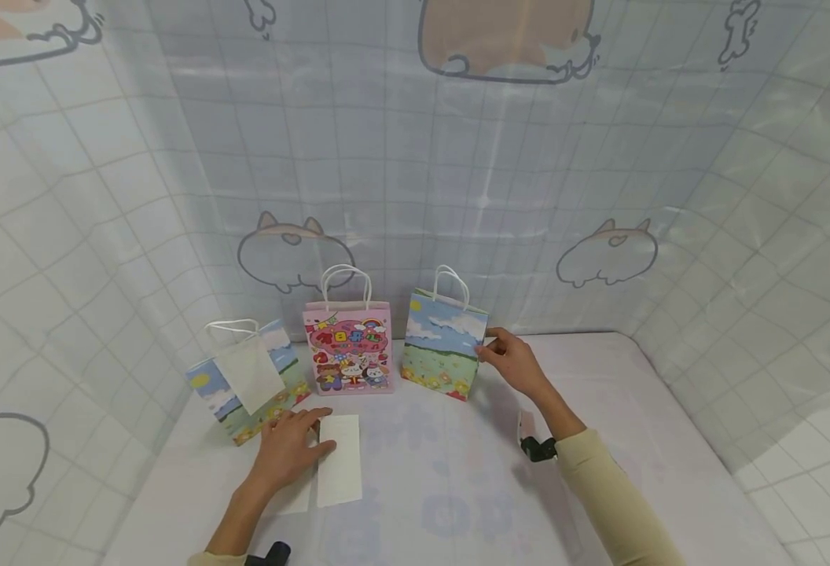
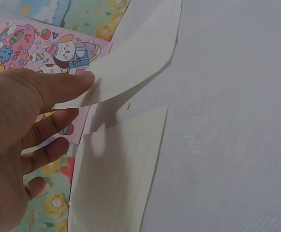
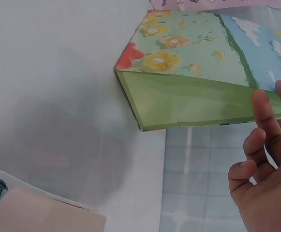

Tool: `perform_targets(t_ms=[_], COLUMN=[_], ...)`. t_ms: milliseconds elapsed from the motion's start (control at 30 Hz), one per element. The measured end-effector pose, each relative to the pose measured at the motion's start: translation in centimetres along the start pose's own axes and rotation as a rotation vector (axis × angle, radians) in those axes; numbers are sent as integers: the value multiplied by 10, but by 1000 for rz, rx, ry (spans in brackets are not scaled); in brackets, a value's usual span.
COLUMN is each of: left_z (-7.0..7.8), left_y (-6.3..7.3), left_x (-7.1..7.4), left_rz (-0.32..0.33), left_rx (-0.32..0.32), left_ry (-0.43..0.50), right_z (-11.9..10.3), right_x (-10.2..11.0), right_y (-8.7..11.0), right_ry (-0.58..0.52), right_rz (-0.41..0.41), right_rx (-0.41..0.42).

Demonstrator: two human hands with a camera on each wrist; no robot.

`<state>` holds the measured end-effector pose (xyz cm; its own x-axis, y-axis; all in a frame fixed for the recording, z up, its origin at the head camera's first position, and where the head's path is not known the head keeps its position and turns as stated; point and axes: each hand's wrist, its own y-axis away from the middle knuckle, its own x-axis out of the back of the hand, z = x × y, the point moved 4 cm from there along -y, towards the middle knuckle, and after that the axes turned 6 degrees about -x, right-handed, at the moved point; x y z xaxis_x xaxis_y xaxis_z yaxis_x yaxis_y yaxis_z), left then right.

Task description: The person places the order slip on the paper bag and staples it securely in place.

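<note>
My left hand [image 1: 288,452] pinches a white slip of paper [image 2: 135,67] at its end, thumb on top; the index finger is hidden behind it. The slip bends upward, with a second white slip [image 2: 121,174] lying flat on the table beside it. At the right, my right hand [image 1: 514,362] pinches the side edge of a sky-and-flower paper gift bag [image 1: 443,346]. Its thumb is on the front and its index finger on the green side panel [image 3: 188,101]. This bag stands upright, its white handles raised.
A pink cartoon gift bag [image 1: 349,354] stands in the middle. Left of it, another sky-and-flower bag [image 1: 289,358] tilts, a white sheet [image 1: 251,373] across its front. A pink-and-white object [image 3: 48,210] lies on the table near my right wrist. A patterned curtain [image 1: 415,181] rises behind.
</note>
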<state>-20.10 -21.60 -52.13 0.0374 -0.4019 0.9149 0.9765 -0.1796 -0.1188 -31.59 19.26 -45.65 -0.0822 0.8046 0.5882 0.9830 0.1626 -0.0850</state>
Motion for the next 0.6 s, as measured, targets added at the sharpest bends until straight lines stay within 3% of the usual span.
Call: perform_targets(t_ms=[333,600], left_z=[-3,6], left_y=[2,5], left_x=[4,6], left_rz=[57,64], left_rx=[-9,-20], left_ry=[53,78], right_z=[-5,-7], right_x=[-1,0], right_y=[4,13], right_ry=[9,56], right_rz=[-1,33], right_rx=[23,71])
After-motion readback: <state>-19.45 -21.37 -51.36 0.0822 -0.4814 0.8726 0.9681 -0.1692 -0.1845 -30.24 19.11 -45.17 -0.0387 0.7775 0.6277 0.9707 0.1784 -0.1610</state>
